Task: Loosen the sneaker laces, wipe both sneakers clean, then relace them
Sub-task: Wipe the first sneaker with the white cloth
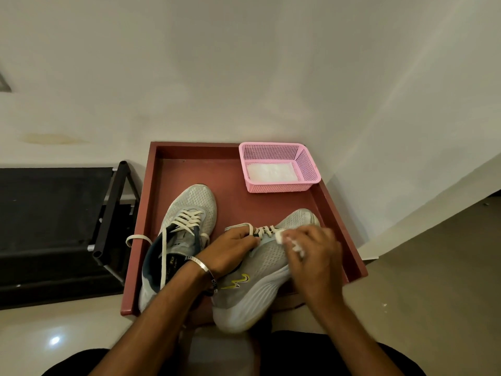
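A: Hands?
B: Left hand (230,246) is gripping the right sneaker (260,270) at its laces (264,230); right hand (314,253) is pinching a white wipe (280,236) against its upper.
A: Where's it sitting?
B: Tilted on the red tray (336,213), near edge. Other sneaker (184,229) is lying just left of it. Pink basket (279,166) is sitting at the tray's far right corner.
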The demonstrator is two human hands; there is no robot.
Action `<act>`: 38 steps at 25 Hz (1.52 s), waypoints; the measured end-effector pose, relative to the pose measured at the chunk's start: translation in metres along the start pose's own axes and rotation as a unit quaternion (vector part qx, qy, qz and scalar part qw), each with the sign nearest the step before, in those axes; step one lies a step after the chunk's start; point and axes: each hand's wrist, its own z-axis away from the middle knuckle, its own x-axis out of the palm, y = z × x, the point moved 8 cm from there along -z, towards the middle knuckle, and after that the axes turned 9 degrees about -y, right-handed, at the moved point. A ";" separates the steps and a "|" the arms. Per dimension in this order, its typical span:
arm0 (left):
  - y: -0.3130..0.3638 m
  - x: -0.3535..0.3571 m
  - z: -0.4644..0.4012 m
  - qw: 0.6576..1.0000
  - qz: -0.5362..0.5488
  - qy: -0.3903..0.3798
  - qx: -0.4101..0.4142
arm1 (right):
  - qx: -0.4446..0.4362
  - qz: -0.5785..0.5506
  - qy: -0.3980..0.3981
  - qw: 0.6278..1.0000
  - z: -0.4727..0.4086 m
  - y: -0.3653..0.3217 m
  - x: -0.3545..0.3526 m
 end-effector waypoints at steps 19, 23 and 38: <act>0.001 -0.004 0.000 0.999 -0.045 0.027 -0.010 | 0.079 -0.065 0.022 0.994 -0.001 0.027 -0.018; -0.003 -0.009 0.000 0.998 -0.044 0.047 -0.018 | -0.041 -0.091 -0.072 0.992 0.035 -0.022 0.011; 0.003 -0.014 0.003 0.991 -0.087 0.090 -0.036 | 0.039 -0.076 0.002 0.996 0.008 0.002 -0.002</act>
